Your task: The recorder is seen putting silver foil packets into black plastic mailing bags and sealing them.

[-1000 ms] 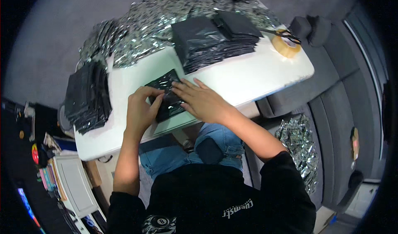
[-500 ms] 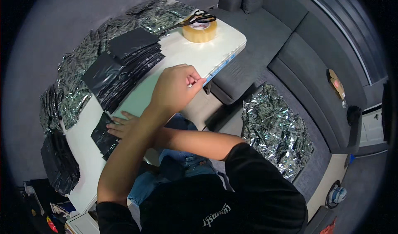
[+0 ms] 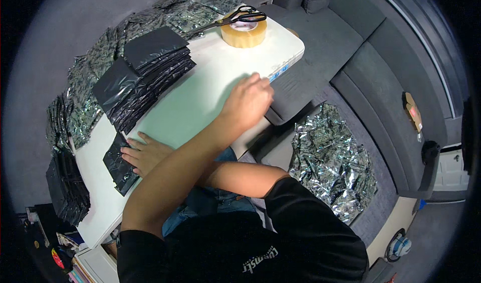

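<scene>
My arms cross, the left forearm over the right. My left hand (image 3: 249,101) is closed by the table's right edge, near a strip of small blue pieces (image 3: 279,72) stuck along that edge. Anything in its fingers is hidden, and the hand is slightly blurred. My right hand (image 3: 148,155) lies flat, fingers spread, on a folded black plastic piece (image 3: 120,166) at the table's near edge. Beyond it stands a stack of folded black plastic pieces (image 3: 145,77). A roll of clear yellowish tape (image 3: 244,38) has black-handled scissors (image 3: 233,19) resting across it.
Shiny dark packets (image 3: 95,92) line the white table's (image 3: 210,77) far side, with another black stack (image 3: 67,185) at its left end. A heap of shiny packets (image 3: 333,165) lies to the right, beside a grey sofa (image 3: 325,37). A cardboard piece (image 3: 412,111) rests on the sofa.
My left hand has moved right along the table edge, and its fingers are curled further in. The right hand stays on the black plastic piece. The view has shifted slightly.
</scene>
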Tool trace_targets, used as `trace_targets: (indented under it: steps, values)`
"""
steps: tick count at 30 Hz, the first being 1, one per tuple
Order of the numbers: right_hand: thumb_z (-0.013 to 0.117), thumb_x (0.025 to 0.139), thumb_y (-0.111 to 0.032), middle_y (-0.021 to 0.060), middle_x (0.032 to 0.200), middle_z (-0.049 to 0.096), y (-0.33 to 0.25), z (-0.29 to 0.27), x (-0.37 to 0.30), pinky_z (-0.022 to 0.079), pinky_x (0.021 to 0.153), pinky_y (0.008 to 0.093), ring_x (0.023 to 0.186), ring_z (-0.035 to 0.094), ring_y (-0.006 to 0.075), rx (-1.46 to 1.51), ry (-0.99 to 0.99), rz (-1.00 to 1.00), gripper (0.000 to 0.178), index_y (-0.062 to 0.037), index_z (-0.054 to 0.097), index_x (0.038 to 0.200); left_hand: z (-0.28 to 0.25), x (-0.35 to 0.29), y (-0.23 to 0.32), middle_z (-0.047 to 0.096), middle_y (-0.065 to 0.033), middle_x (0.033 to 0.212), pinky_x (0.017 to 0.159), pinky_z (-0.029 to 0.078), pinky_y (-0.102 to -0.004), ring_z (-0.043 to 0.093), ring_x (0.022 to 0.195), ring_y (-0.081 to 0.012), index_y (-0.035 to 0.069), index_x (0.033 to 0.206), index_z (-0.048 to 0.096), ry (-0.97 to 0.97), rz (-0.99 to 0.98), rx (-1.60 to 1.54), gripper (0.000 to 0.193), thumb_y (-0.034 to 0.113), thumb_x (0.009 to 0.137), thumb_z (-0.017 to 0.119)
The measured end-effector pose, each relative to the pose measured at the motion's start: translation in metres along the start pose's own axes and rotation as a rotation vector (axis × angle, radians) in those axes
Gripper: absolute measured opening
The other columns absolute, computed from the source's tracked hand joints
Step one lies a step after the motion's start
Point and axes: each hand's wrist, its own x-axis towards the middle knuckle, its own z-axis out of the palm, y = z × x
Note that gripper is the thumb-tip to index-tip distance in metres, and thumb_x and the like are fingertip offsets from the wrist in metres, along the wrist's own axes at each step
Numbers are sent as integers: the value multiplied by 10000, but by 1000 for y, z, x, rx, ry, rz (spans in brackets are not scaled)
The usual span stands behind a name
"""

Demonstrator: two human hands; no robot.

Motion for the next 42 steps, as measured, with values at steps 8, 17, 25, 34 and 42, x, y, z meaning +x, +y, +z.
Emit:
trace_targets:
  steps: [8, 17, 25, 34, 42]
  values:
    - [543, 1127, -379, 120, 1729, 484, -16, -4, -4, 205, 1365, 586, 1653, 348, 335, -21, 50, 65, 590, -45, 548, 1614, -106, -90, 77, 686, -71, 993, 795, 557, -352, 665, 929, -239, 35, 1011, 801, 54, 70, -644, 151, 147, 918, 840]
    - [651, 1062, -209, 261, 1498, 608, -27, -8, -1, 369, 1302, 511, 1515, 490, 427, 36, 226, 17, 516, 61, 592, 1499, -237, -299, -3, 750, -154, 1247, 894, 519, -338, 658, 1029, -188, -105, 1391, 689, 872, -942, -1393, 420, 173, 1082, 634]
    - [684, 1033, -218, 252, 1393, 616, -86, 34, 58, 405, 1269, 496, 1434, 517, 453, -193, 291, 306, 529, 116, 621, 1438, -272, -391, -26, 760, -133, 1187, 875, 509, -329, 658, 989, -173, -83, 1341, 725, 984, -1057, -1231, 398, 204, 1070, 676]
    - [794, 965, -211, 190, 1302, 629, -75, 5, 66, 485, 1106, 463, 1272, 575, 381, -78, 182, 277, 537, 19, 688, 1438, -262, -396, -52, 768, -122, 1149, 876, 552, -341, 693, 1017, -176, -52, 1308, 736, 850, -1067, -1308, 289, 107, 1085, 645]
    - [761, 986, -186, 179, 1372, 626, -77, 1, 59, 452, 1177, 482, 1362, 567, 382, -36, 170, 257, 533, -20, 662, 1483, -240, -395, -60, 775, -97, 946, 633, 617, -267, 740, 750, -133, -66, 1195, 779, 660, -1316, -1026, 239, 131, 1060, 776]
